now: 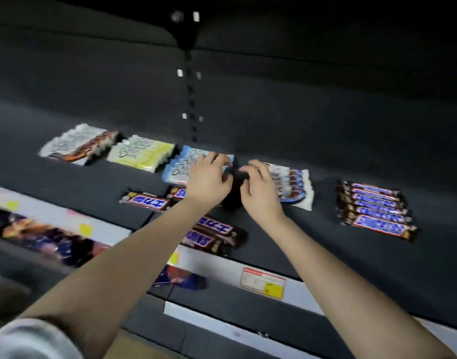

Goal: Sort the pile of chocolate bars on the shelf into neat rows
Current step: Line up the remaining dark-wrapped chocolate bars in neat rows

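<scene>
Grey sleeve [28,340] near left. Left hand [209,182] and right hand [261,195] curl fingers round a blurred dark stack [235,195], far on the shelf [313,244] between blue packs [177,169] and white packs [297,187]. Best to square its ends and lower it parallel; loose bars [214,234] lie nearer.

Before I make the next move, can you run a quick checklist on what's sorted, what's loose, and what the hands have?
1. Snickers row on the right lined up: ok.
2. White-and-orange stack, yellow stack and blue stack side by side at the back: ok.
3. Loose Snickers bars in front lie at mixed angles: not ok.
4. White-and-blue stack squared up: cannot tell, the right hand covers part of it.
5. Grip of the left hand and right hand: fingers curl at something dark between them, too blurred: cannot tell.
</scene>
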The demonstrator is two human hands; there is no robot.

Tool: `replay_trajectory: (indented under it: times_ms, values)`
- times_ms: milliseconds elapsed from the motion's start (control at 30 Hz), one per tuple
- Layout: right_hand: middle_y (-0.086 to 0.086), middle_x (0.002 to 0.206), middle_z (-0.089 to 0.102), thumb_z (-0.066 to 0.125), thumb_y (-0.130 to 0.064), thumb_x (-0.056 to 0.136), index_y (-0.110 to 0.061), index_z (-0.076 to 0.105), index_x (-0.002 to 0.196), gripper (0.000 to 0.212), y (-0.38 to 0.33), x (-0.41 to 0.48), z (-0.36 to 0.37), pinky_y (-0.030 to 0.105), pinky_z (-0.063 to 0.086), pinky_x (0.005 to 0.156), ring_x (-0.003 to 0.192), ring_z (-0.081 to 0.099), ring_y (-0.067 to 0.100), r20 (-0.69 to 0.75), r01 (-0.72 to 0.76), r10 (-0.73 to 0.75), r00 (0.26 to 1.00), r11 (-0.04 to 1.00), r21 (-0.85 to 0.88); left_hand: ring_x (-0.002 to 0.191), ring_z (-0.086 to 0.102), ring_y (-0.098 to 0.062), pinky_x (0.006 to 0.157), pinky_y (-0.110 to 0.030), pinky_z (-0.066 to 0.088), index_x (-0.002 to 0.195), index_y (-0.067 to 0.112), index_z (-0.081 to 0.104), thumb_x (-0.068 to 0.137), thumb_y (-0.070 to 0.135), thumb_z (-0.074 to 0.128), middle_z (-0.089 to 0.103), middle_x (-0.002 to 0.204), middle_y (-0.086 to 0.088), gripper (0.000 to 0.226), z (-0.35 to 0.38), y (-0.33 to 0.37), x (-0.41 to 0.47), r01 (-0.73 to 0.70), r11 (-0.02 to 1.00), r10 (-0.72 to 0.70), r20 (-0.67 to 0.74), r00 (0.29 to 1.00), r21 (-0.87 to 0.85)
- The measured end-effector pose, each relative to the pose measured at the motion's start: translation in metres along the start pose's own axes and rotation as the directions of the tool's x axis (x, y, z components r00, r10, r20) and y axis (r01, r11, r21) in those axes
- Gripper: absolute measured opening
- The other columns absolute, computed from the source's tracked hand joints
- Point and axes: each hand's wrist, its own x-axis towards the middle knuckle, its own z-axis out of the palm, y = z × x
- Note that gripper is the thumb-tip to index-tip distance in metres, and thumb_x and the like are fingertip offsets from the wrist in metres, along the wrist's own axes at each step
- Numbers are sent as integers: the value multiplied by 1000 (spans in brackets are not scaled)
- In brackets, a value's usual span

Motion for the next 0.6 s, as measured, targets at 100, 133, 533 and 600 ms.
replay_trajectory:
  times_ms: [100, 133, 533, 600]
  values:
    - [12, 125, 50, 48, 2, 83, -3, 60, 112, 32, -40, 10, 33, 31, 38, 98, 117, 49, 24, 72, 83, -88, 993, 993, 80, 101, 51, -33, 84, -41, 40, 98, 16, 61, 76, 25, 48, 61, 103, -6, 27, -30, -43, -17, 128, 986, -127, -15, 992, 103]
    - [12, 123, 52, 48, 1, 83, -3, 60, 112, 31, -53, 13, 43, 31, 39, 97, 116, 50, 23, 82, 113, -122, 989, 988, 102, 104, 49, -31, 85, -39, 37, 101, 17, 61, 78, 22, 50, 60, 106, -5, 25, -40, -56, -22, 169, 978, -168, -20, 986, 126]
    - [9, 106, 62, 61, -32, 82, -15, 58, 121, 42, -114, 10, 107, 36, 46, 88, 99, 56, 25, 559, 231, -223, 799, 971, 59, 124, 35, -26, 100, -37, 35, 124, 25, 51, 80, 20, 51, 51, 128, 1, 44, -84, -137, -81, 326, 927, -364, 239, 900, 187]
    - [7, 110, 60, 60, -29, 85, -17, 51, 129, 47, -113, 9, 105, 36, 46, 90, 103, 55, 24, 567, 219, -218, 794, 973, 67, 122, 35, -26, 100, -33, 34, 122, 24, 52, 79, 19, 51, 53, 124, 1, 43, -83, -138, -83, 341, 929, -366, 225, 903, 143]
